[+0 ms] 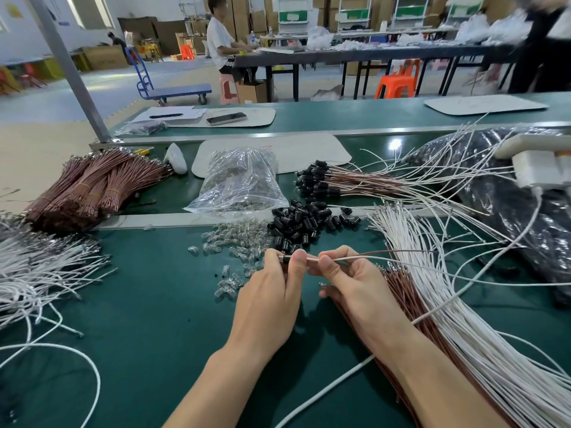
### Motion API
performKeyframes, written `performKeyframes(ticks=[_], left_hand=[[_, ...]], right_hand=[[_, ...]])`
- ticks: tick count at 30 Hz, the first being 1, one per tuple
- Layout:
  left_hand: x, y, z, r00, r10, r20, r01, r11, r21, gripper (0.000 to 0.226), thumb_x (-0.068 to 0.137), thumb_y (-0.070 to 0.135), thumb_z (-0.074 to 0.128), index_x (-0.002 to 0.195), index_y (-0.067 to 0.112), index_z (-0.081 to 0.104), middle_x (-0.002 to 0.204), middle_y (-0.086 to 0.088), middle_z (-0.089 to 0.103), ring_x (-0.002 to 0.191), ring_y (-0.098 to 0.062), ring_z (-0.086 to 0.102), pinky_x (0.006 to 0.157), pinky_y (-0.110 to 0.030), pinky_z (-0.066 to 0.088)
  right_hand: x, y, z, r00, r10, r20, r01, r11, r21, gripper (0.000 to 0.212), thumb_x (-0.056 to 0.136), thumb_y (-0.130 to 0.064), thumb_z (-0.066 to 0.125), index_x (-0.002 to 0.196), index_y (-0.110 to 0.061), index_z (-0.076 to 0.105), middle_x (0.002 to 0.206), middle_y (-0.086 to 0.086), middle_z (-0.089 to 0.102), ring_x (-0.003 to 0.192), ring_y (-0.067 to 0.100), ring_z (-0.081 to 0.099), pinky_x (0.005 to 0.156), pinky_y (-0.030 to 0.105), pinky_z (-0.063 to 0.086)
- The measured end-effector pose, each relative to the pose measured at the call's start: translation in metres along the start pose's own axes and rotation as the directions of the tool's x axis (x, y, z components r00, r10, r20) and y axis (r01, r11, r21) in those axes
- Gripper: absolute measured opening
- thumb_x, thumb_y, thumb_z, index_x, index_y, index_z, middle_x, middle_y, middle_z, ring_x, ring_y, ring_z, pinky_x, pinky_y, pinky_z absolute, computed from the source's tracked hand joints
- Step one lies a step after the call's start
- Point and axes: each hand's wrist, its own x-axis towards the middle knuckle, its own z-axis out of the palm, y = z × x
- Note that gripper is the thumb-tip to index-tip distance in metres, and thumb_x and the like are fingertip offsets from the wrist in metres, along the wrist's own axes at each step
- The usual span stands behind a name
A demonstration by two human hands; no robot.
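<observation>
My left hand (272, 288) pinches a small black cap (286, 258) between thumb and fingers, above the green bench. My right hand (349, 282) pinches a white wire (370, 257) and a brown wire (395, 251) just right of the cap; both wires run into it. Right behind my hands lie a pile of loose black caps (302, 220) and a scatter of small clear bulbs (234, 242). A fan of white wires (457, 304) over brown wires (411, 307) lies under my right forearm.
At the back right lies a bundle of assembled capped wires (321, 180), and behind the bulbs a clear bag (241, 180). Brown wire bundles (92, 186) and white wires (37, 273) sit at the left, a black plastic bag (509, 196) at the right. A person sits far back.
</observation>
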Motion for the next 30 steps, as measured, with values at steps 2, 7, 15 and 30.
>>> performKeyframes(ticks=[2, 7, 15, 30], left_hand=[[0.0, 0.001, 0.001, 1.0, -0.001, 0.007, 0.001, 1.0, 0.019, 0.057, 0.092, 0.074, 0.01, 0.087, 0.027, 0.041, 0.067, 0.001, 0.066, 0.068, -0.017, 0.062, 0.076, -0.047, 0.051], [-0.001, -0.001, 0.001, 0.999, 0.014, 0.031, -0.015, 1.0, 0.012, 0.06, 0.089, 0.074, 0.006, 0.087, 0.027, 0.043, 0.066, 0.006, 0.067, 0.065, -0.008, 0.06, 0.078, -0.043, 0.05], [-0.001, -0.001, 0.0, 0.999, 0.017, 0.04, -0.017, 1.0, 0.012, 0.064, 0.087, 0.073, 0.002, 0.086, 0.025, 0.045, 0.065, 0.008, 0.067, 0.067, -0.006, 0.06, 0.079, -0.041, 0.048], [0.002, -0.005, -0.002, 0.978, -0.043, -0.205, -0.043, 0.916, -0.398, 0.034, 0.096, 0.065, 0.033, 0.079, 0.039, 0.048, 0.066, 0.003, 0.063, 0.05, -0.009, 0.051, 0.052, -0.027, 0.043]], right_hand=[[0.0, 0.001, 0.0, 1.0, 0.006, -0.002, -0.006, 1.0, -0.01, 0.011, 0.082, -0.032, 0.068, 0.074, -0.039, 0.072, 0.104, 0.008, 0.077, 0.101, 0.016, 0.072, 0.062, 0.019, 0.052], [0.0, 0.0, -0.002, 1.0, 0.018, 0.019, -0.017, 1.0, -0.016, 0.012, 0.084, -0.033, 0.067, 0.075, -0.038, 0.073, 0.103, 0.009, 0.077, 0.097, 0.014, 0.071, 0.065, 0.02, 0.053], [0.001, 0.004, -0.004, 0.999, 0.014, 0.051, -0.012, 0.999, -0.051, 0.014, 0.085, -0.035, 0.066, 0.089, -0.021, 0.063, 0.104, 0.008, 0.078, 0.101, 0.02, 0.073, 0.066, 0.02, 0.053], [-0.003, -0.006, 0.007, 0.999, 0.029, -0.015, -0.028, 0.996, 0.081, 0.024, 0.085, -0.032, 0.067, 0.101, -0.014, 0.064, 0.104, 0.01, 0.078, 0.094, 0.021, 0.075, 0.062, 0.021, 0.055]])
